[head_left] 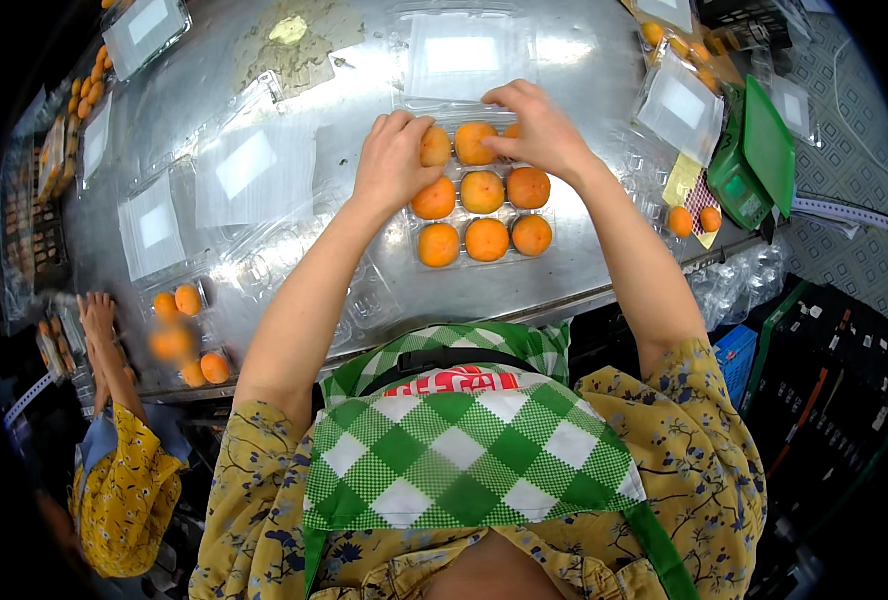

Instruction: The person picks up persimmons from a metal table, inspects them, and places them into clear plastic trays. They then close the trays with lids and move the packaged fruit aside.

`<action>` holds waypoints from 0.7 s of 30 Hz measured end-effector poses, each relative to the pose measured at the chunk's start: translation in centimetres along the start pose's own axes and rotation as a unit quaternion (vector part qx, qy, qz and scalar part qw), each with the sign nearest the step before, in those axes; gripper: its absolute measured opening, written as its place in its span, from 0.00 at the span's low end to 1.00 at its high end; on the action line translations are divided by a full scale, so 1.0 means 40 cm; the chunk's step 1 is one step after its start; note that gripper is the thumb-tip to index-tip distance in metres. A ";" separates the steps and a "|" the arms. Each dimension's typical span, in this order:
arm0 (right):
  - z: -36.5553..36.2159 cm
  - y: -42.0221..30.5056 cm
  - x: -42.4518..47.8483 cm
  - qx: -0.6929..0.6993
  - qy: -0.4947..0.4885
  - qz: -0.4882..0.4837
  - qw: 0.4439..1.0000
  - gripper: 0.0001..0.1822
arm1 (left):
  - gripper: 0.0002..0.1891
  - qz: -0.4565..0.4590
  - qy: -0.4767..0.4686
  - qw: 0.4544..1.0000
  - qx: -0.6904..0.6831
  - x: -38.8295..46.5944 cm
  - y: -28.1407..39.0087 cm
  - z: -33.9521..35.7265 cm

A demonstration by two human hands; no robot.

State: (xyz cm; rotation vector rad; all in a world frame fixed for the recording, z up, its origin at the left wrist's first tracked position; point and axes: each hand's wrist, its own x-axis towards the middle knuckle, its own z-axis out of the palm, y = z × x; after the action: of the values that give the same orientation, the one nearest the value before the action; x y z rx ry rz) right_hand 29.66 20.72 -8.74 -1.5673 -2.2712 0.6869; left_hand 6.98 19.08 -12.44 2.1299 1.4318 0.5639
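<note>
Several round orange fruits sit in rows in a clear plastic tray before me. My left hand is at the tray's left side, its fingertips against the upper-left fruit. My right hand reaches over the tray's upper right, a finger at the top middle fruit and the palm partly hiding the upper-right fruit. Whether either hand grips a fruit is not clear. Just beyond my hands, a clear lid with a white sheet lies on the metal table.
Clear packs with white sheets lie to the left. A green scale stands at the right, near two loose fruits. At far left a co-worker's hands are near another tray of fruits. Black crates stand lower right.
</note>
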 end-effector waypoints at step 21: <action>0.078 -0.055 -0.122 -0.225 -0.051 -0.242 0.943 0.14 | 0.22 -0.270 -0.064 0.590 -0.759 -0.115 -0.005 -0.055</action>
State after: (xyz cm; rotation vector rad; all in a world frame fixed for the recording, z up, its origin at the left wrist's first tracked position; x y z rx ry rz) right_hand 28.13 14.84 -10.06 -1.0582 -2.8808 0.1205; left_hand 3.89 15.26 -11.08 0.2978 0.7387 0.8555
